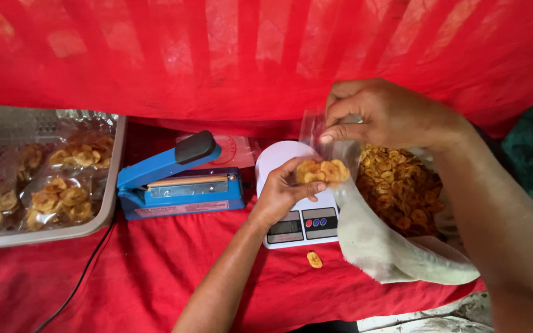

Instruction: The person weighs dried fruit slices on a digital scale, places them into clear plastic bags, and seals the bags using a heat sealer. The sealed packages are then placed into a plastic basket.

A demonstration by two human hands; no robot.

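My left hand (282, 192) holds a bunch of yellow banana chips (323, 171) over the white digital scale (300, 225). My right hand (385, 114) pinches the top edge of a small clear plastic bag (322, 129) and holds it up beside the chips. Just right of the scale, a big white sack (396, 250) lies open, full of banana chips (399, 188). One loose chip (314, 259) rests on the red cloth in front of the scale.
A blue heat sealer (177, 182) stands left of the scale, its black cord (81, 277) trailing toward me. A grey plastic crate (44, 237) at far left holds several filled clear bags of chips (57, 200). Red cloth (155, 271) covers the table and hangs behind.
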